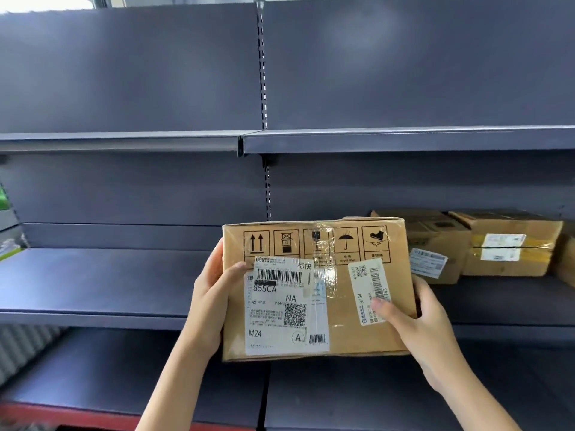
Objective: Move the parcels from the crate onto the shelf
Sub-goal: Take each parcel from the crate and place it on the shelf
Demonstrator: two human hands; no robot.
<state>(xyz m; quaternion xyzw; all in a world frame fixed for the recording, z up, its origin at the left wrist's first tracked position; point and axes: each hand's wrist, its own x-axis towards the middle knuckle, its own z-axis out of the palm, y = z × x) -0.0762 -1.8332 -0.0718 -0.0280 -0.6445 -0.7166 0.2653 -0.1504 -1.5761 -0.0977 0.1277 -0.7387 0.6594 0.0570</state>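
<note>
Both hands (214, 293) grip parcel (336, 306); shelf (124, 275) holds perhaps three.

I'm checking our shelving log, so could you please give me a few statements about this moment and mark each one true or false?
1. Both hands, left hand and right hand, hold the box. True.
2. The box rests on the shelf. False: it is held up in front of it.
3. Other parcels sit on the shelf to the right. True.
4. The top shelf holds parcels. False: none show on it.
</note>
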